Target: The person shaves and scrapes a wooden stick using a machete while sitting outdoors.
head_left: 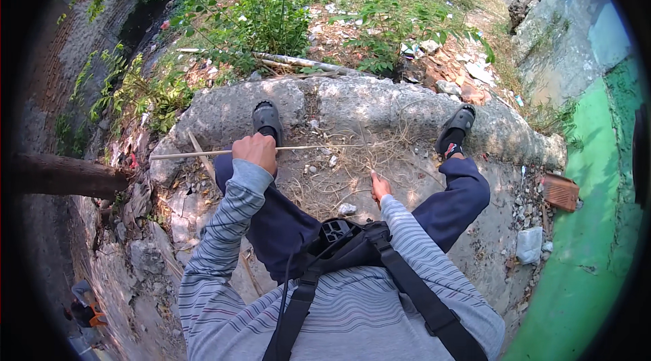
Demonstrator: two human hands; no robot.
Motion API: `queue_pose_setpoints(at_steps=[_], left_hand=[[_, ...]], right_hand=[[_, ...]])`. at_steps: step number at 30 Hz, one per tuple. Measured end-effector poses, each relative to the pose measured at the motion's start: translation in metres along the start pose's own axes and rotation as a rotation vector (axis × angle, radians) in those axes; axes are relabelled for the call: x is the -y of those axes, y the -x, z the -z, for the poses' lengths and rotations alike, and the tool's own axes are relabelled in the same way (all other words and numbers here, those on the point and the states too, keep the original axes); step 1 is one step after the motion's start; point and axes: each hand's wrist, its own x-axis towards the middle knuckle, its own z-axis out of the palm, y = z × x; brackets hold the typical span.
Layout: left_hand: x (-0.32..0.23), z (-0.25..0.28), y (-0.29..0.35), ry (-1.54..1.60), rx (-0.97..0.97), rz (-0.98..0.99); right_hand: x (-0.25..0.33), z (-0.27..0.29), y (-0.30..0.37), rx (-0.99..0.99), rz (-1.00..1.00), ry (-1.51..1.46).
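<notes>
Stick (305, 148): one, thin, straight, pale tan, of roughly even thickness; held crosswise above the ground between the two shoes, running beyond the left hand on both sides. Its right end lies close to the tool; whether they touch cannot be told.

Left hand (255, 151): one, back upward, fingers closed around the stick near its middle.

Right hand (381, 188): one, fingers curled, apparently gripping the tool; exact grip hidden.

Tool (368, 155): one, slim, greyish, blade-like, pointing away from the body; handle mostly concealed.

Strips (386, 153): many, too tangled to count; fine, curling, straw-coloured, heaped on the ground below the tool and around it.

Shoes (266, 117): two, dark grey, one on each foot, set well apart by the low concrete ledge (352, 98).

Straps (429, 300): two, black, over a grey striped shirt (339, 307).

Brick (561, 192): one, orange-brown, grooved, near the green wall (583, 225).

Lump (529, 246): one, whitish, nearer the body than the brick; material unclear.

Co-worker (85, 312): one, small at lower left, in dark and orange clothing.
</notes>
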Motion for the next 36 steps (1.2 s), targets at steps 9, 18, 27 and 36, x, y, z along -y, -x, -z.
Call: queue_pose_setpoints(at_steps=[9, 18, 27, 36], left_hand=[[0.095, 0.048, 0.110, 0.104, -0.029, 0.265], [0.104, 0.039, 0.169, 0.396, -0.325, 0.304], [0.060, -0.022, 0.190, 0.834, -0.247, 0.297], [0.004, -0.059, 0.126, 1.248, -0.175, 0.174]], right_hand=[[-0.033, 0.006, -0.038, -0.129, 0.048, 0.226], [-0.019, 0.019, -0.036, -0.145, 0.086, 0.488], [0.083, 0.019, 0.058, 0.257, 0.098, -0.333], [0.159, 0.075, 0.122, 0.140, 0.509, -0.343]])
